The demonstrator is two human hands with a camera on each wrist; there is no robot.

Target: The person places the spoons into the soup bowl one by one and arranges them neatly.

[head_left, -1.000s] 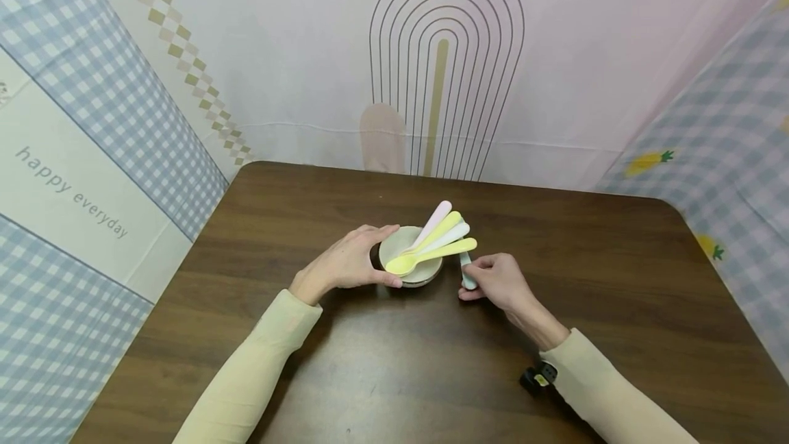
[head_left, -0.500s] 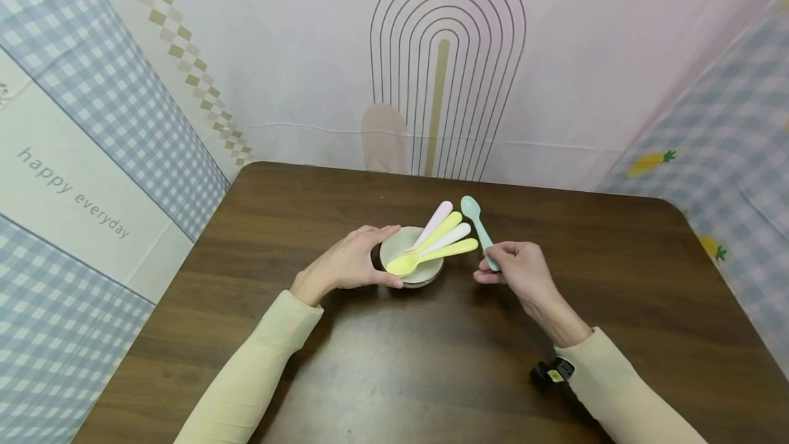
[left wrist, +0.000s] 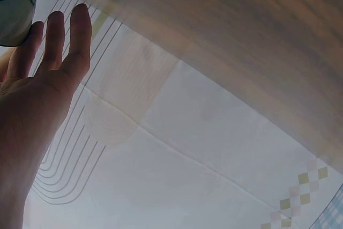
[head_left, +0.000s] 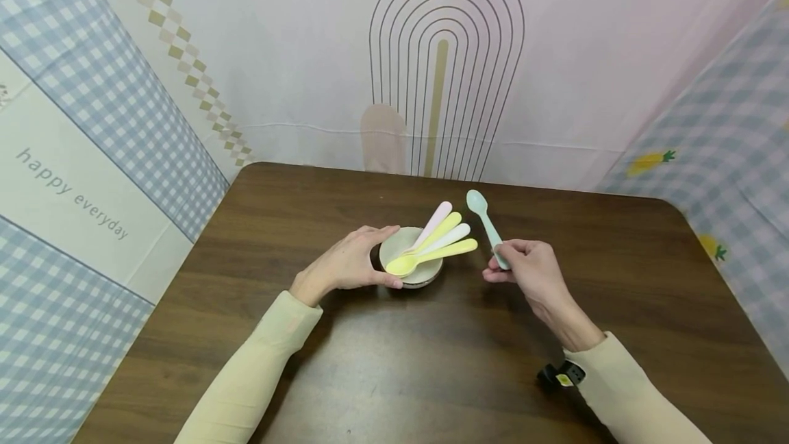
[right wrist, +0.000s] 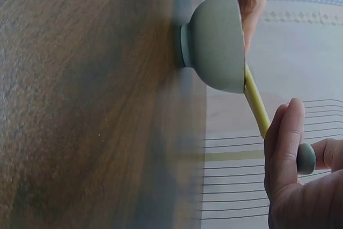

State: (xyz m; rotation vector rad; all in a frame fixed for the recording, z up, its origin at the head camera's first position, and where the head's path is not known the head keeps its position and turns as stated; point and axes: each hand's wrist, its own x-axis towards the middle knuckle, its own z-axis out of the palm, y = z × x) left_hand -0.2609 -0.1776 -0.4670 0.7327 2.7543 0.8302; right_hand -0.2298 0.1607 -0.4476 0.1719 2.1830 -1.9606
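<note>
My left hand (head_left: pixel 348 259) holds a small round bowl (head_left: pixel 434 269) by its side, thumb at the near rim and fingers round the far side. In the bowl lie several spoons, handles fanned over its right rim: a pink spoon (head_left: pixel 435 219), a white spoon (head_left: pixel 455 233) and two yellow ones, the front yellow spoon (head_left: pixel 403 265) lying bowl-end up. To the right, my right hand (head_left: pixel 533 274) pinches a mint-green spoon (head_left: pixel 490 226) by its handle end, scoop pointing away. In the right wrist view the handle tip (right wrist: pixel 306 159) shows between thumb and fingers.
The bowl stands on a dark wooden table (head_left: pixel 382 362) with rounded far corners. Behind it hangs a pale patterned cloth (head_left: pixel 296 53), with blue checked cloth at both sides. A small black device (head_left: pixel 559 375) is worn at my right wrist.
My right hand has drawn the mint-green spoon away from the bowl, to the right and slightly farther back; its scoop has come into sight. The left hand and bowl stay put.
</note>
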